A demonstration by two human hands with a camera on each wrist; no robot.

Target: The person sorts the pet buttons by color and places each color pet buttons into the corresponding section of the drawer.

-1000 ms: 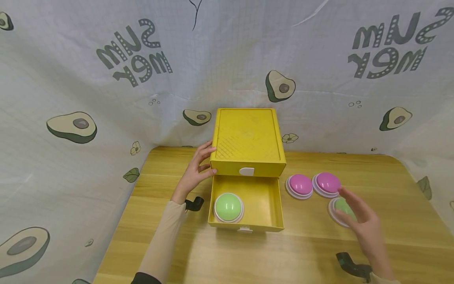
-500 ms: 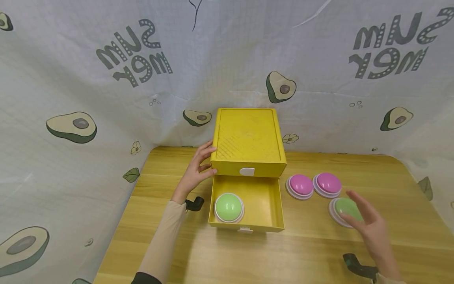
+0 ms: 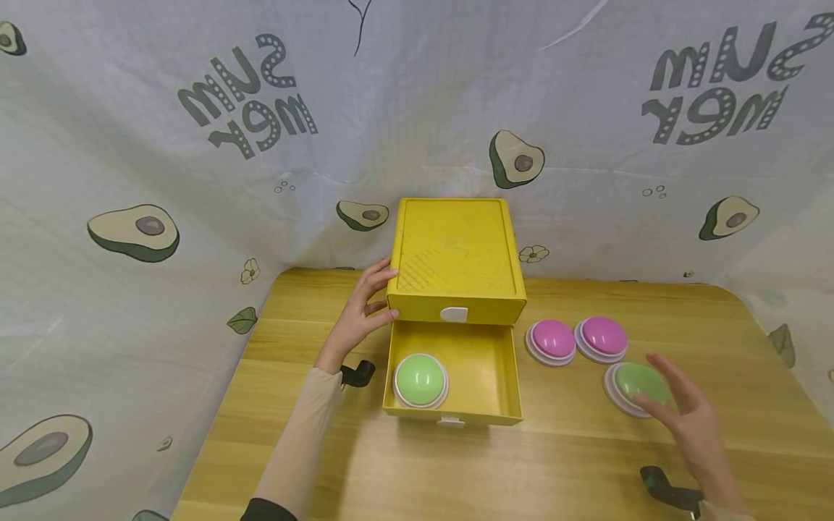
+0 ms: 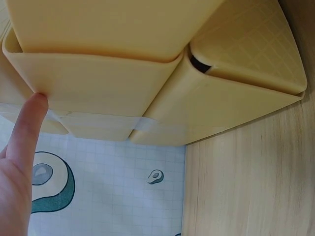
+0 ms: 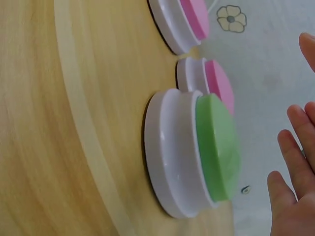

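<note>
While the left hand [image 3: 354,320] rests spread against the yellow box [image 3: 457,250], ungripping, the nearer right hand [image 3: 694,427] hovers empty, fingers parted, green button [image 3: 641,380] just ahead-left!

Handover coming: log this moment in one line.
left hand: touching cabinet | right hand: empty, near tabletop green button | lower drawer: pulled out

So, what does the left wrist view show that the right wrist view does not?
Only the left wrist view: the yellow box and the left hand touching it.

Only the right wrist view: a green-topped dome, two pink-topped domes and the right hand.

Both: the wooden tabletop and the white printed cloth.
</note>
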